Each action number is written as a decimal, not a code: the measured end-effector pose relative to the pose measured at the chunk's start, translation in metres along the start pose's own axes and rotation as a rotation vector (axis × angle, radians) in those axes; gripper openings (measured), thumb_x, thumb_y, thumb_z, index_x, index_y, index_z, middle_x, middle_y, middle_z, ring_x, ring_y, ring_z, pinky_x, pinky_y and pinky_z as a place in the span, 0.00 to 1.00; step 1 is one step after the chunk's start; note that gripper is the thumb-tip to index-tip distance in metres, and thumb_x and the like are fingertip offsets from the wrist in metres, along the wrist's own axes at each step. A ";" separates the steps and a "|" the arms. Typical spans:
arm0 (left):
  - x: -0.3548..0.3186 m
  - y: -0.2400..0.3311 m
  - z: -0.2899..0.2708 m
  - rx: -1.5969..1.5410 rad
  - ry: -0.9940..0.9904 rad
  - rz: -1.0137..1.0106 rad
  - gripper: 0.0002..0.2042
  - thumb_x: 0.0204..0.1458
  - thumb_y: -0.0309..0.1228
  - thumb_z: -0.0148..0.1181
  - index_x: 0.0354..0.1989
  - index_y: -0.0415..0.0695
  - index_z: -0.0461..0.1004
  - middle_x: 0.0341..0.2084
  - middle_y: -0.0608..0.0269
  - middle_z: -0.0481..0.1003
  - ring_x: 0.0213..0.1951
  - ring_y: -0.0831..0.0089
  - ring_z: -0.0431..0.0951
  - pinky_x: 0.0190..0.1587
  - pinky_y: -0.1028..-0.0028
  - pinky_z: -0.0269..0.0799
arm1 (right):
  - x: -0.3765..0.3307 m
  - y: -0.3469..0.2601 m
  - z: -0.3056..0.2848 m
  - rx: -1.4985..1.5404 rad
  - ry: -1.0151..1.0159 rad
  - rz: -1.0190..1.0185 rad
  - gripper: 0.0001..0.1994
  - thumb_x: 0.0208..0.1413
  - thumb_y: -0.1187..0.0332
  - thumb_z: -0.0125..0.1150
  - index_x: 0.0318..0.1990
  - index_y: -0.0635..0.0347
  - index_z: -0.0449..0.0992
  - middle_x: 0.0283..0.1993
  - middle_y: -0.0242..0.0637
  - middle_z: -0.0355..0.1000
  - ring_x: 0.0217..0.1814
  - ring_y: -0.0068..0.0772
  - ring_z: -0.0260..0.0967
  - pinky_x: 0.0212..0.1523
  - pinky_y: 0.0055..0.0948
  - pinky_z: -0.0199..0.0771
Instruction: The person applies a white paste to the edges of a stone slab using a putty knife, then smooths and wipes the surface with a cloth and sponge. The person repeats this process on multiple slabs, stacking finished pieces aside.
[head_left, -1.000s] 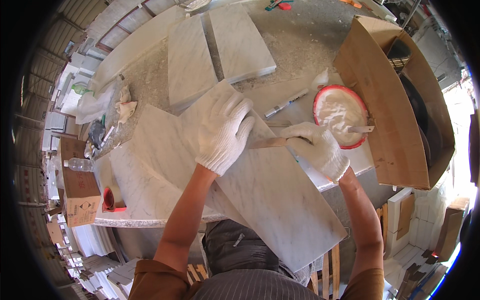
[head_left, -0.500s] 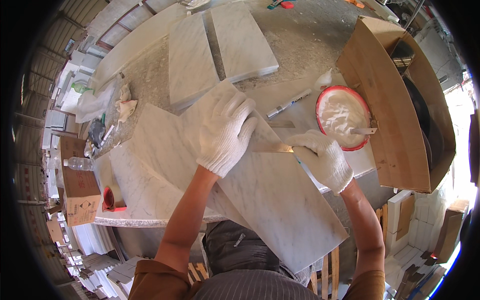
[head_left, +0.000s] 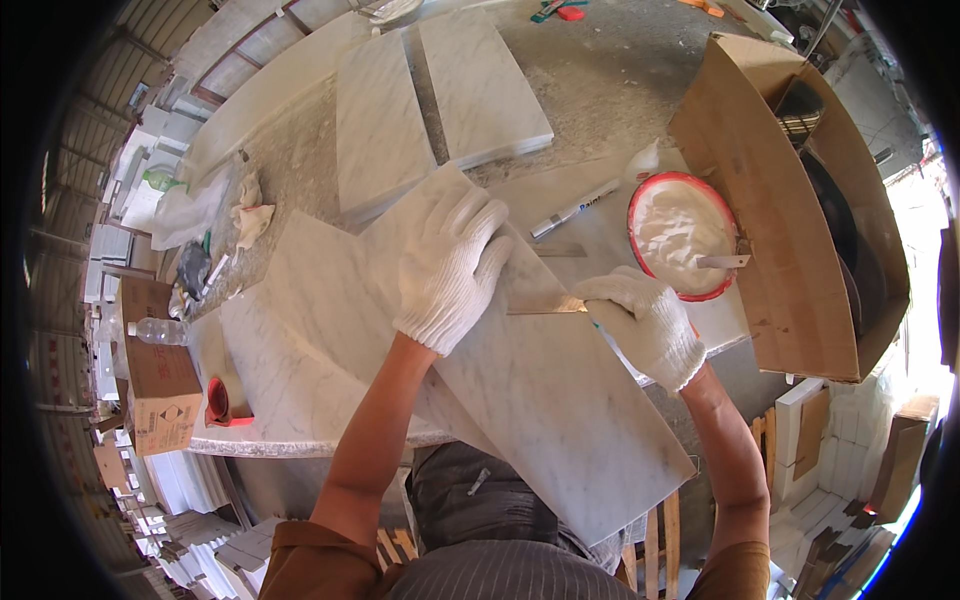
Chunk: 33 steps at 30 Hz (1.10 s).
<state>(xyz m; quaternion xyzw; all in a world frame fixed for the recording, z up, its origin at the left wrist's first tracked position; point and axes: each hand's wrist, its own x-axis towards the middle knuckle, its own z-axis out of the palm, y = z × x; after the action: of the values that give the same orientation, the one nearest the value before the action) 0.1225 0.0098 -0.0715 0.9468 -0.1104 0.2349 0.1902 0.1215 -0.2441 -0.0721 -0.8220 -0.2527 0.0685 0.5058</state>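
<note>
A long white marble tile with grey veins [head_left: 570, 400] lies slantwise, its near end jutting over the table edge. My gloved left hand [head_left: 450, 255] grips the tile's far part, fingers curled at its right edge; the fingertips are hidden. My gloved right hand [head_left: 645, 325], just right of the tile, is closed around a putty knife, its handle mostly covered by the glove. The knife's shiny metal blade [head_left: 545, 303] lies across the tile's face near its right edge. Beside this hand stands a red-rimmed bowl of white paste [head_left: 680, 230] with another blade resting in it.
Two stacks of marble tiles [head_left: 480, 85] stand farther back. A paint marker [head_left: 575, 208] lies left of the bowl. An upright cardboard box [head_left: 770, 200] stands on the right. At left are a tape roll [head_left: 217, 398], a plastic bottle [head_left: 158, 330] and a brown carton [head_left: 160, 370].
The knife blade has shifted slightly toward me and tilted, showing more of its face. My left hand stays in place on the tile.
</note>
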 end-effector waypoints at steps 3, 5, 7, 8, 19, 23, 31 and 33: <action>0.002 0.003 0.000 -0.014 -0.008 0.004 0.11 0.55 0.32 0.65 0.46 0.47 0.79 0.51 0.61 0.77 0.54 0.56 0.76 0.55 0.61 0.73 | 0.007 0.006 0.000 -0.031 0.010 -0.061 0.09 0.57 0.77 0.61 0.43 0.63 0.82 0.39 0.44 0.80 0.42 0.44 0.77 0.44 0.36 0.77; 0.004 0.006 -0.001 -0.028 -0.012 0.005 0.11 0.54 0.32 0.65 0.46 0.47 0.78 0.51 0.61 0.77 0.54 0.55 0.76 0.55 0.61 0.73 | 0.009 0.006 0.001 0.004 0.017 -0.082 0.09 0.57 0.75 0.62 0.44 0.62 0.82 0.42 0.46 0.79 0.44 0.48 0.77 0.45 0.38 0.77; 0.005 0.007 -0.003 -0.003 -0.017 0.017 0.11 0.54 0.31 0.66 0.46 0.47 0.78 0.51 0.61 0.77 0.54 0.55 0.76 0.55 0.61 0.73 | 0.000 0.011 0.000 0.032 -0.027 -0.024 0.09 0.57 0.75 0.62 0.44 0.63 0.82 0.42 0.46 0.79 0.44 0.48 0.77 0.45 0.38 0.77; 0.005 0.007 -0.004 0.029 -0.020 0.028 0.12 0.54 0.31 0.66 0.46 0.47 0.78 0.51 0.61 0.77 0.54 0.55 0.76 0.55 0.61 0.73 | -0.003 0.012 0.000 0.045 -0.051 0.003 0.08 0.57 0.75 0.62 0.44 0.63 0.82 0.43 0.46 0.79 0.44 0.48 0.77 0.45 0.38 0.77; -0.002 0.000 0.007 -0.074 0.004 -0.015 0.13 0.54 0.32 0.67 0.48 0.47 0.79 0.53 0.59 0.78 0.56 0.54 0.75 0.56 0.61 0.73 | -0.015 0.013 -0.016 0.063 -0.098 0.022 0.10 0.56 0.76 0.62 0.45 0.64 0.82 0.40 0.44 0.79 0.40 0.41 0.76 0.41 0.35 0.76; -0.005 -0.009 0.008 -0.072 0.041 0.040 0.13 0.54 0.31 0.67 0.48 0.45 0.79 0.52 0.57 0.78 0.54 0.54 0.76 0.55 0.59 0.73 | -0.071 0.022 -0.055 0.368 0.065 0.408 0.11 0.59 0.76 0.61 0.48 0.70 0.79 0.36 0.34 0.75 0.31 0.22 0.69 0.34 0.25 0.72; 0.006 0.008 -0.006 0.089 0.024 0.130 0.14 0.54 0.34 0.67 0.49 0.47 0.82 0.50 0.59 0.81 0.53 0.56 0.78 0.57 0.60 0.71 | -0.195 0.092 -0.029 0.658 0.865 0.520 0.07 0.61 0.81 0.60 0.46 0.67 0.79 0.37 0.36 0.77 0.33 0.23 0.72 0.33 0.23 0.76; 0.002 0.006 -0.004 0.074 0.016 0.089 0.14 0.55 0.35 0.67 0.49 0.48 0.83 0.49 0.60 0.81 0.53 0.56 0.78 0.58 0.60 0.71 | -0.186 0.093 -0.018 0.486 1.018 0.523 0.07 0.61 0.79 0.62 0.46 0.66 0.80 0.39 0.37 0.79 0.33 0.22 0.72 0.35 0.23 0.76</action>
<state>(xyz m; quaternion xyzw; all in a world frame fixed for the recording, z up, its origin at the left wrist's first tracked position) 0.1206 0.0055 -0.0660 0.9454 -0.1420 0.2548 0.1453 -0.0001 -0.3823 -0.1710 -0.6477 0.2527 -0.1550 0.7019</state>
